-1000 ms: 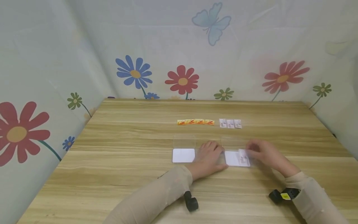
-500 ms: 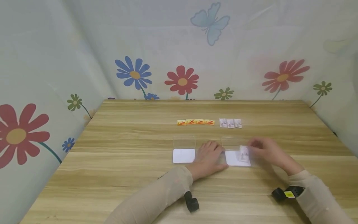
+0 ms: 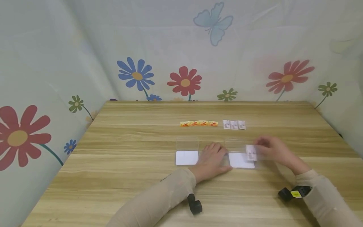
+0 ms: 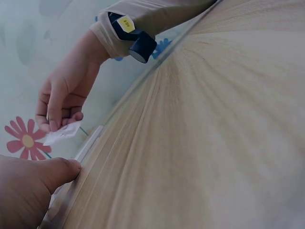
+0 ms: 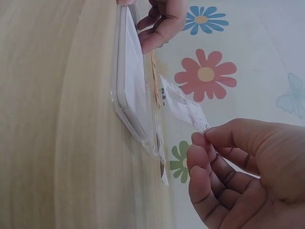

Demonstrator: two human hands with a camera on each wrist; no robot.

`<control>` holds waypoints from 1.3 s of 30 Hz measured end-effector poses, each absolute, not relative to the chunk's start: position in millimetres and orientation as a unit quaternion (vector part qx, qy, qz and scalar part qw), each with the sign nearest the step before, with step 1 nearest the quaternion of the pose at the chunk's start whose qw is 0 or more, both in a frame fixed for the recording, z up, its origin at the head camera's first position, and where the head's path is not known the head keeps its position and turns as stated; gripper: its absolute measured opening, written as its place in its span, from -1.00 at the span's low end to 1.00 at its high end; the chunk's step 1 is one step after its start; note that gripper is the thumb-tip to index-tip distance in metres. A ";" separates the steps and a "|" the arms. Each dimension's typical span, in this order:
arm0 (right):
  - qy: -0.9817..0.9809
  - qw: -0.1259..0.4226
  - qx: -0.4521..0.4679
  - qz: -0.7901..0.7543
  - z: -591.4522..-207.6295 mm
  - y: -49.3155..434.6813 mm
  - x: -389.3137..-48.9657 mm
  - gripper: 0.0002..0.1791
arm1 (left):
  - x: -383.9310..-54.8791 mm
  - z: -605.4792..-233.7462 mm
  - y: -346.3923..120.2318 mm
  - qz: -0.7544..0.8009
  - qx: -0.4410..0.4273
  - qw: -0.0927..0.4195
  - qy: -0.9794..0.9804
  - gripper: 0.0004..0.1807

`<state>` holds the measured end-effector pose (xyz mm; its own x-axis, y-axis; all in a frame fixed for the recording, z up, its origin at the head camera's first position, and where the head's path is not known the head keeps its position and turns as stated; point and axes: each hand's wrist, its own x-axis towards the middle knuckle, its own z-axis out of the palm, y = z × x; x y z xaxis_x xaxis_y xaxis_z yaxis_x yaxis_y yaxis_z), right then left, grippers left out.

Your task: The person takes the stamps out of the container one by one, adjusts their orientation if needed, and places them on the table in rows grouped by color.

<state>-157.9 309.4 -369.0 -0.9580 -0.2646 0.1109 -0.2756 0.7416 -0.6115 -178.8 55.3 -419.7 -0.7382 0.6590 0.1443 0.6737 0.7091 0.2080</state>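
In the head view my right hand (image 3: 273,151) pinches a small white printed packet (image 3: 251,153) above the right end of a clear plastic case (image 3: 242,160) with a white inside. Thumb and fingertips grip one edge of the packet (image 5: 183,106) in the right wrist view, the rest sticking out flat. My left hand (image 3: 212,159) holds that case by its left end, thumb (image 4: 62,171) at the near corner and fingers at the far side. The case's transparent lid (image 3: 236,144) lies folded back behind it.
A second clear case (image 3: 187,157), also white inside with its lid back, lies left of my left hand. Farther back are a row of several yellow-and-red packets (image 3: 198,123) and three white packets (image 3: 233,125). A flowered curtain (image 3: 158,37) hangs behind the wooden table (image 3: 127,126).
My right hand has moved a little up and to the right, carrying the white packet from over the case's right part to its far right corner. My left hand stays on the case.
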 end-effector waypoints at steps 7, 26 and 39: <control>-0.937 -0.004 0.134 0.322 -364.5 313.8 -162.8 -0.87 | -178.6 -419.9 55.1 -0.130 -0.362 0.027 -0.923 -0.41; -0.932 -0.019 0.121 0.341 -347.0 320.5 -186.7 -0.81 | -178.7 -418.9 54.6 -0.125 -0.356 0.025 -0.926 -0.41; -0.939 -0.026 0.095 0.331 -343.8 321.9 -202.5 -0.78 | -179.9 -419.8 55.7 -0.119 -0.354 0.026 -0.927 -0.41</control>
